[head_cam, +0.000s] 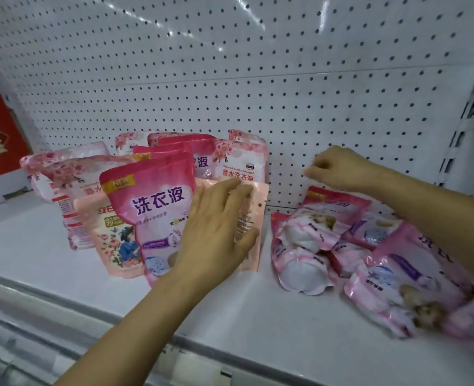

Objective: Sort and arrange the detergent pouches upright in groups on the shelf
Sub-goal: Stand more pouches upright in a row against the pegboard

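The left hand (216,232), nearest, lies with straight spread fingers against two upright pouches: a deep pink pouch (149,215) and a peach pouch (251,218) just beside it. About ten pouches stand in this left group (152,174) on the white shelf (258,316), long axes vertical, tops up, some leaning back. Well to the right, about six pink pouches (341,240) lie flat in a heap, pointing various ways. Above them the right hand (338,168) hovers, fingers loosely curled, holding nothing.
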A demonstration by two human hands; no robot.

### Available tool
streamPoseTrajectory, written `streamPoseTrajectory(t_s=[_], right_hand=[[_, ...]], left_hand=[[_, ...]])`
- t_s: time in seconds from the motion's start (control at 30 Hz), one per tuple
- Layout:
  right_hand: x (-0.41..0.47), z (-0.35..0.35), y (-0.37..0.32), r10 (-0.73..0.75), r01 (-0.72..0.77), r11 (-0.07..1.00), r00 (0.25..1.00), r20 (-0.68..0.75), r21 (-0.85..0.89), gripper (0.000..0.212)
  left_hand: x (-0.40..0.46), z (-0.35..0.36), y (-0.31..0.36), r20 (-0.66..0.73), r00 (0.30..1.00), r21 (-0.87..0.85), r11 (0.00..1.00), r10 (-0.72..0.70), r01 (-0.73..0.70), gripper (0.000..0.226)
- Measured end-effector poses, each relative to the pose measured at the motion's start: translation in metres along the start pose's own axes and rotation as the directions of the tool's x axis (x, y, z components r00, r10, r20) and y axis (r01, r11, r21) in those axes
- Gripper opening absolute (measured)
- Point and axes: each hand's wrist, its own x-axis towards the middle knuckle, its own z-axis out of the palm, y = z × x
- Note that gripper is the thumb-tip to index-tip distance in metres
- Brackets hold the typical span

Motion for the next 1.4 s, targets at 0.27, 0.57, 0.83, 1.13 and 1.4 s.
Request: streamPoseTrajectory(t_s=[0.27,0.57,0.83,1.13,1.4], right_hand=[[0.001,0.032,0.056,0.337,-0.291,0.896,0.937,0.087,-0.336,0.04],[0.012,0.027,0.072,0.547,-0.545,0.835,0.809,0.215,-0.075,0.046],[0.008,0.02,0.064,0.414,-0.411,0.91,0.905,-0.095,0.046,0.015],[-0.057,-0.031,-0.035,0.036,0.225,0.878,0.849,-0.528,0.423,0.009],[-0.075,-0.045,-0.09,-0.125,0.428,0.717,0.856,-0.502,0.551,0.022]], left_hand=[[0.007,0.012,0.026,-0.003,0.998,-0.01,0.998,0.062,-0.062,0.063],[0.054,-0.021,0.004,0.313,0.948,0.372,0.912,0.054,-0.174,0.083],[0.077,0.003,-0.011,0.197,0.978,0.465,0.885,-0.069,-0.031,0.037],[0.057,-0.002,-0.02,0.088,0.996,0.276,0.959,0.034,-0.057,0.065],[0.046,-0.071,0.016,0.26,0.927,-0.781,0.505,-0.272,0.367,0.091]])
